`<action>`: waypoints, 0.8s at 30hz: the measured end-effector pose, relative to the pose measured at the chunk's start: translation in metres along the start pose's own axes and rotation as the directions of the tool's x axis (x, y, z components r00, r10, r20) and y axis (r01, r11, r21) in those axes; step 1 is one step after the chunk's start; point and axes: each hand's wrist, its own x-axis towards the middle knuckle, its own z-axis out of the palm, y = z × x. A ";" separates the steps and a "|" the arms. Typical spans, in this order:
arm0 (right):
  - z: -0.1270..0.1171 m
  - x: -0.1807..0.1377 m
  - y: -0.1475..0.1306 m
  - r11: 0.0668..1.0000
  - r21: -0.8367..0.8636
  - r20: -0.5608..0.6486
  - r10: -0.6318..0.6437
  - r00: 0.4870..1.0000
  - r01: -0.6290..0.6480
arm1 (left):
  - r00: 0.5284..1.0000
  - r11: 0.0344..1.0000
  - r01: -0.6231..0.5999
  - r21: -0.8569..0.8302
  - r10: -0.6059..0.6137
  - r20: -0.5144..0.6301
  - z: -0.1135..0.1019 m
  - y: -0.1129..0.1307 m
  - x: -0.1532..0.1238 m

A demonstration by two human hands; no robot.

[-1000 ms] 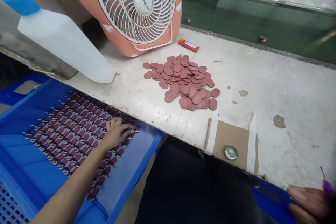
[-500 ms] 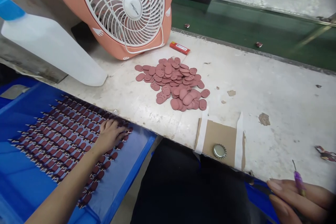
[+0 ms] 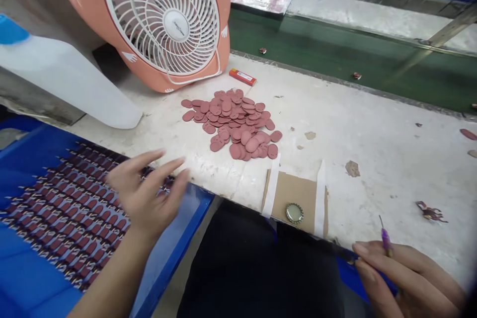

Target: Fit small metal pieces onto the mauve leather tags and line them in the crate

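Note:
My left hand [image 3: 147, 194] hovers with fingers spread above the right end of rows of small dark red pieces [image 3: 63, 208] laid out in a blue tray [image 3: 175, 243]. It holds nothing. My right hand [image 3: 402, 278] is at the lower right by the table's front edge, its fingers closed around a thin purple-handled needle tool [image 3: 385, 238] that points up. A pile of flat pink oval pieces [image 3: 234, 121] lies on the white table [image 3: 372, 124], apart from both hands.
A pink fan [image 3: 164, 15] stands at the back left with a red lighter [image 3: 242, 77] beside it. A white bottle with a blue cap [image 3: 70, 84] lies at left. A bottle cap [image 3: 294, 212] sits on taped cardboard [image 3: 294, 194]. A green belt [image 3: 354, 59] runs behind.
My left hand has lifted off the rows in the tray and spread its fingers. My right hand has come further into view with the needle tool. The view has shifted.

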 end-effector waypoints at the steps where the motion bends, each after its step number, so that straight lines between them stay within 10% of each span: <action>1: -0.002 0.001 0.000 0.998 0.003 0.038 -0.067 0.997 0.066 | 0.998 0.999 -0.048 0.020 0.047 0.051 0.009 0.019 0.015; 5: -0.010 -0.001 -0.002 0.988 -0.031 0.035 -0.151 0.988 0.152 | 0.933 0.955 -0.195 0.226 0.109 0.343 0.034 0.059 0.060; 11: -0.008 0.004 -0.026 0.986 0.104 -0.061 0.135 0.989 -0.128 | 0.937 0.951 -0.230 0.206 0.160 0.309 0.029 0.058 0.047; 17: 0.020 0.037 -0.045 0.944 0.314 -0.064 0.122 0.991 -0.096 | 0.862 0.800 -0.277 -0.532 0.451 0.230 0.019 0.119 -0.007; 21: 0.027 0.040 -0.048 0.868 0.489 -0.023 0.114 0.993 -0.089 | 0.886 0.618 -0.080 -0.782 0.404 0.229 0.022 0.156 -0.027; 24: 0.028 0.028 -0.051 0.871 0.484 -0.104 0.154 0.983 -0.085 | 0.858 0.409 0.413 -0.814 0.126 0.498 0.027 0.172 -0.035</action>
